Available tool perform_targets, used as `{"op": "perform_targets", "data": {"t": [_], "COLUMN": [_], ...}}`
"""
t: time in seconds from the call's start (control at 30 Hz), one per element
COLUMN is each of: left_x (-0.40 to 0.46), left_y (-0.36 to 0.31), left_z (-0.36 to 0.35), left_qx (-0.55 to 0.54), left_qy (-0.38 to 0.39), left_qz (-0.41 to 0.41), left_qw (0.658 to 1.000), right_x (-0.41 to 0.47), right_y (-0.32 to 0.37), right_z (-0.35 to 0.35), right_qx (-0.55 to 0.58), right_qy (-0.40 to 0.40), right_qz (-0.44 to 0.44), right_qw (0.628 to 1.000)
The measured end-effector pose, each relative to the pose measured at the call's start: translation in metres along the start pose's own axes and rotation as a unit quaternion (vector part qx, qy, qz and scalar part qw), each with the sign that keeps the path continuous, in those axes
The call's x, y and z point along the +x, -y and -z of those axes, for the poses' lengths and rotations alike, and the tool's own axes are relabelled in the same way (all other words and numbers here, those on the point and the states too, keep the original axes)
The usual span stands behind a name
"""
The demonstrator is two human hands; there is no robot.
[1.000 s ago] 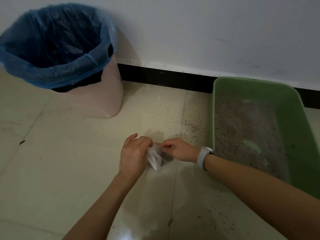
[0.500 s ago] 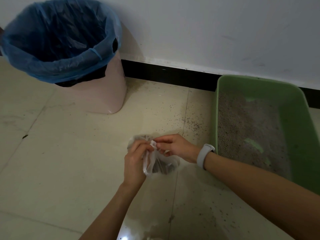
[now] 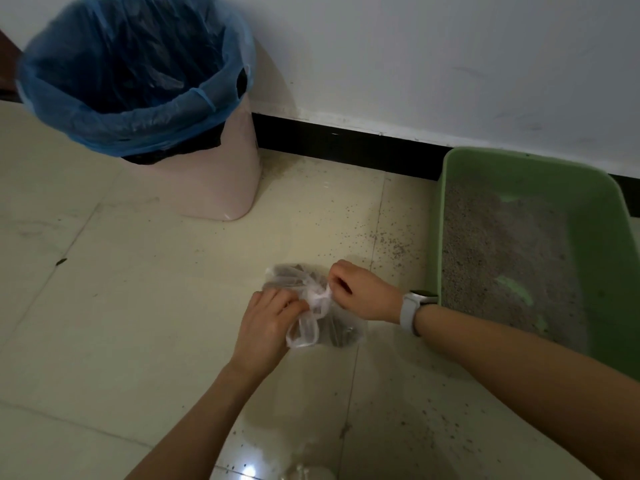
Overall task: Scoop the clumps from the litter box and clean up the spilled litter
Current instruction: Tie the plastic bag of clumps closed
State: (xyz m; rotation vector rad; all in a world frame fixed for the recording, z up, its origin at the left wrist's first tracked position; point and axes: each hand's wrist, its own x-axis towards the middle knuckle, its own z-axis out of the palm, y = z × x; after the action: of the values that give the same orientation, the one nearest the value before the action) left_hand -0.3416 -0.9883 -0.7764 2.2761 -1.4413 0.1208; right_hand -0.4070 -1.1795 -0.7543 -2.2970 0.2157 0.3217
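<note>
Both hands have been moved apart a little since half a second ago, and more of the small clear plastic bag [image 3: 313,306] is seen between them now. It is held low over the shiny cream tile floor [image 3: 138,323], between the bin and the box, with dark clumps inside it. The left hand [image 3: 268,322] is curled round one side of the twisted white top of the bag. The right hand [image 3: 363,292] is pinched on the other side of that top, fingers together.

The step looks like tying the bag shut. A good knot is made when both ends are pulled the same amount, slowly, so the thin plastic is not torn. The bag should be kept upright so nothing is tipped out.

The pink bin with a blue plastic liner [image 3: 135,91] is stood by the wall, well apart on the left. The green plastic litter box [image 3: 588,209] is just beside the right arm, with grey litter in it. Spilled grey litter grains [image 3: 391,245] are scattered on the floor near the box and are not cleaned up yet.
</note>
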Motion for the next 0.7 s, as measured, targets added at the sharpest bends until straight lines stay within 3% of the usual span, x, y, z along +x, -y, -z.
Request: {"op": "perform_targets", "data": {"t": [0.17, 0.4, 0.47, 0.53, 0.6, 0.7], "left_x": [-0.009, -0.010, -0.015, -0.021, -0.024, -0.018], "left_y": [0.010, 0.017, 0.017, 0.020, 0.023, 0.016], "left_z": [0.006, -0.001, -0.002, -0.002, -0.003, 0.007], "left_qx": [0.009, 0.050, 0.053, 0.067, 0.088, 0.144], "left_qy": [0.022, 0.045, 0.066, 0.095, 0.166, 0.335], "left_qz": [0.001, 0.046, 0.062, 0.057, 0.083, 0.144], "left_qw": [1.000, 0.997, 0.994, 0.992, 0.979, 0.920], "right_x": [-0.008, -0.012, -0.011, -0.010, -0.007, 0.000], "right_y": [-0.012, -0.011, -0.003, 0.000, 0.002, 0.007], "right_z": [0.014, 0.015, 0.010, 0.001, -0.014, -0.030], "right_qx": [-0.144, -0.094, -0.086, -0.151, -0.221, -0.238], "right_qy": [0.013, -0.004, 0.031, 0.088, 0.125, 0.119], "right_qz": [0.022, -0.029, -0.031, 0.007, 0.033, -0.003], "right_qw": [0.989, 0.995, 0.995, 0.985, 0.967, 0.964]}}
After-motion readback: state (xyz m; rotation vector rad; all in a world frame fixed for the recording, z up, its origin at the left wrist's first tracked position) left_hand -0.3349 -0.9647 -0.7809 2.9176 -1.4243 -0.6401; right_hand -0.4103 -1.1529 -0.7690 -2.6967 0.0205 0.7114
